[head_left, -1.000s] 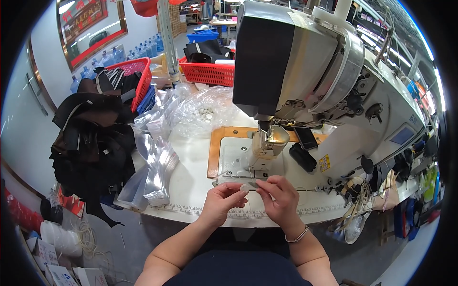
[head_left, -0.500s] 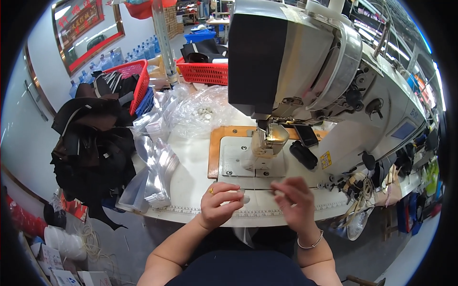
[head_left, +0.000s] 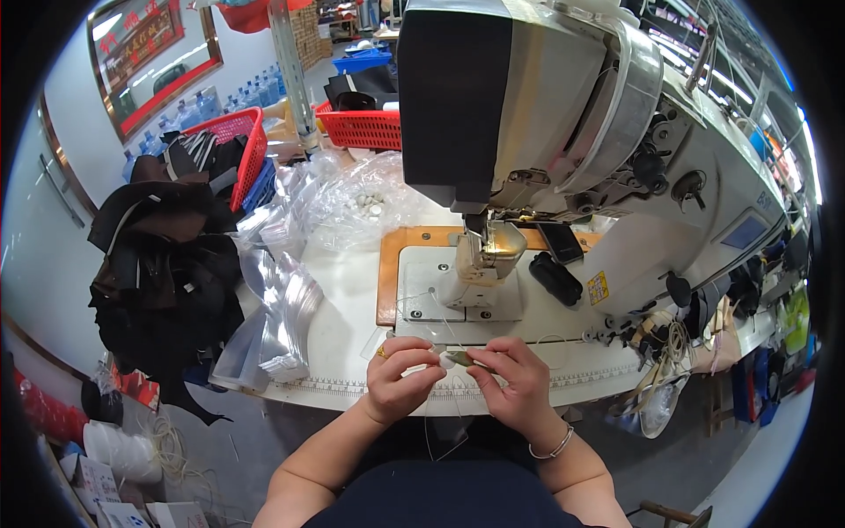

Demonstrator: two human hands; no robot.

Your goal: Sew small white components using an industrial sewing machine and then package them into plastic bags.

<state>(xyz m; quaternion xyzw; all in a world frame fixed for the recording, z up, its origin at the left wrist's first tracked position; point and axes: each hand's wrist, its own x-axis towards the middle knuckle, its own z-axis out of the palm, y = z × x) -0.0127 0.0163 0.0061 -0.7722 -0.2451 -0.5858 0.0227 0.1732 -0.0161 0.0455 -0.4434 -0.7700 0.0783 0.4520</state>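
— Two hands are meeting at the near edge of the white table (head_left: 343, 317), right in front of the sewing machine (head_left: 546, 150). Are you seeing what they are gripping?

— Only partly. The left hand (head_left: 400, 378) is curling its fingers inward, thumb and forefinger pinching a small pale piece (head_left: 447, 360). The right hand (head_left: 515, 383) is pinching the other end of it, where something thin and dark is poking out. What the piece is made of, I cannot tell.

— Where is it sitting against the machine?

— At about six o'clock from the needle head (head_left: 486, 251), just off the front edge of the white machine bed (head_left: 458, 308). A fine thread (head_left: 431, 422) is hanging down from between the hands toward the lap.

— And around them?

— At nine o'clock from the hands, a stack of clear plastic bags (head_left: 282, 308) is fanning out on the table. Farther out at ten o'clock a heap of black bags (head_left: 163, 264) is slumping beside the table, and a red basket (head_left: 238, 145) is standing behind it. A second red basket (head_left: 365, 128) is sitting at twelve o'clock, beyond the crumpled clear wrap (head_left: 352, 198).

— Any jewellery?

— A ring on the left hand, a bracelet (head_left: 553, 447) on the right wrist.
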